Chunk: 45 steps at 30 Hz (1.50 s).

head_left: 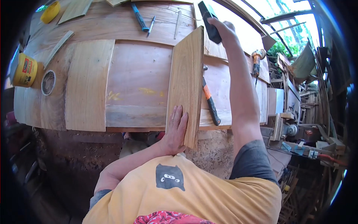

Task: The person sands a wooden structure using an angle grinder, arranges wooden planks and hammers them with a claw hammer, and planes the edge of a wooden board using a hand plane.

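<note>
A wooden board (188, 74) stands tilted on the workbench, its near end jutting past the bench's front edge. My left hand (176, 130) holds this near end, fingers stretched along the board's face and the thumb not clearly visible. With my right arm reaching far forward, my right hand (223, 30) is closed around a long, dark block-shaped tool (209, 22), just beyond the board's far end. To the board's right lies a hammer (210, 99) with an orange and black handle.
On the bench (134, 74) are a blue-handled tool (139, 16), a blue pen (151, 26), a thin wooden strip (178, 24), a yellow tub (26, 71), a round container (48, 82) and an orange power tool (256, 62). Stacked timber (311, 100) stands at right.
</note>
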Motion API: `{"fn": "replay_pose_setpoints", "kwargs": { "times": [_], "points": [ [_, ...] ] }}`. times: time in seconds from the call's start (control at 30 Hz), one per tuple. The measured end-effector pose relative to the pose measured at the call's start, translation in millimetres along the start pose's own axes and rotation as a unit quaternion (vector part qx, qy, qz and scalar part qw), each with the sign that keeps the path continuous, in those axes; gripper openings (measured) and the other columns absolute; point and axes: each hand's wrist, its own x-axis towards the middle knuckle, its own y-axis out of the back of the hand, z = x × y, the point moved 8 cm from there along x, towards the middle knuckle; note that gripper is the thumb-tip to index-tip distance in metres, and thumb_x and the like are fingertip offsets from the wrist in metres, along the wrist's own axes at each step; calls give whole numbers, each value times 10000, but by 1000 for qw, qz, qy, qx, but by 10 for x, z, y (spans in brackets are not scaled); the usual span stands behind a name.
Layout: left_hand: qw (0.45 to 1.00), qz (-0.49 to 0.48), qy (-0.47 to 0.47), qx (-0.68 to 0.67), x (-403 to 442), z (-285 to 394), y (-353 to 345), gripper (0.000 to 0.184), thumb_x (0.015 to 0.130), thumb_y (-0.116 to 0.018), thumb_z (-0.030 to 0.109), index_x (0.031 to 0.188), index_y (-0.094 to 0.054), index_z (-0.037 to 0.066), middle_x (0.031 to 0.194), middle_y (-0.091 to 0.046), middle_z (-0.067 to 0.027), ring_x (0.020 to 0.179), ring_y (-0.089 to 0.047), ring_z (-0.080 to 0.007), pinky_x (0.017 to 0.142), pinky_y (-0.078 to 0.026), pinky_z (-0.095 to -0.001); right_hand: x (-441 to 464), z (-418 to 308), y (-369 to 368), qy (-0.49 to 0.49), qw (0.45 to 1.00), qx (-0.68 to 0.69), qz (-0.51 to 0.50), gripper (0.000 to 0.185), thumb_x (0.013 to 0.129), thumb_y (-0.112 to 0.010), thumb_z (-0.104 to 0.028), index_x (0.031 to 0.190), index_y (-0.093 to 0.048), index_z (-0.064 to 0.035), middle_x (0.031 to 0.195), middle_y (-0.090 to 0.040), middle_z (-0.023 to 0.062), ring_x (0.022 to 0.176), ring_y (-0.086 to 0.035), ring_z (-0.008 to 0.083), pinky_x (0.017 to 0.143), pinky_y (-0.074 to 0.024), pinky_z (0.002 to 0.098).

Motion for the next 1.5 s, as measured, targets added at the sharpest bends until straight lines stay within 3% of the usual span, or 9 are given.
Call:
{"fn": "replay_pose_setpoints", "kwargs": {
  "times": [0.23,0.47,0.7,0.83,0.97,1.07,1.2,1.47,1.5],
  "points": [
    [999,-11,-7,46,7,3,-94,999,862,-726,240,1603,-154,-109,1643,-99,-453,1496,-164,-685,1208,-202,-731,-835,-174,69,94,972,-213,20,719,692,-845,-517,1033,-688,96,936,-737,181,841,-698,186,680,-548,333],
    [999,-30,9,32,19,41,-120,997,858,-722,218,1609,-150,-101,1647,-93,-449,1506,-157,-677,1224,-184,-719,61,-51,208,30,984,-155,77,543,750,-821,-533,706,-749,3,638,-640,47,596,-604,129,572,-482,299],
    [1000,2,3,-4,-8,-18,-76,1068,799,-770,211,1619,-151,-80,1669,-60,-421,1535,-106,-650,1247,-145,-701,-721,1226,679,-13,994,-45,100,437,804,-841,-444,796,-732,-22,738,-649,21,646,-575,92,580,-453,294],
    [998,-47,31,-38,-42,-71,-16,1165,747,-812,266,1627,-134,-84,1686,-52,-400,1559,-82,-617,1273,-131,-656,-1245,2655,1155,-70,936,-308,155,772,740,-775,-784,752,-652,-23,794,-682,172,773,-664,329,736,-509,471],
    [995,-20,48,-84,-85,-118,161,1226,704,-851,255,1624,-121,-99,1675,-84,-404,1573,-82,-586,1296,-137,-604,-1967,3281,1305,-158,942,-253,156,772,746,-842,-677,973,-710,49,883,-728,211,841,-709,352,808,-550,462],
    [994,-55,59,-68,-142,-183,214,1283,823,-785,589,1634,-72,-104,1679,-44,-415,1577,-66,-583,1292,-145,-586,-2258,3598,1332,-167,939,-261,147,826,773,-849,-651,1105,-675,85,913,-733,215,861,-713,352,856,-554,456],
    [981,-133,126,-62,-45,-44,342,1331,636,-918,226,1621,-93,-122,1668,-62,-430,1570,-96,-589,1298,-170,-590,-2544,3219,1301,-140,805,-548,178,871,841,-816,-603,1304,-584,97,1221,-653,226,1198,-588,368,1054,-441,448],
    [993,31,67,-93,-156,-142,329,1154,716,-834,134,1612,-151,-118,1645,-141,-447,1544,-183,-612,1265,-209,-652,-3055,1872,-127,-14,993,-112,22,614,1007,-697,-463,1390,-542,-10,1303,-582,135,1139,-576,288,980,-483,472],
    [992,19,72,-101,-155,-131,304,1127,743,-824,143,1613,-154,-113,1640,-144,-452,1537,-185,-622,1261,-214,-655,-3264,1982,-303,-75,981,140,110,599,1032,-657,-468,1404,-531,-16,1282,-589,125,1125,-583,270,977,-487,448]
  ]
}}
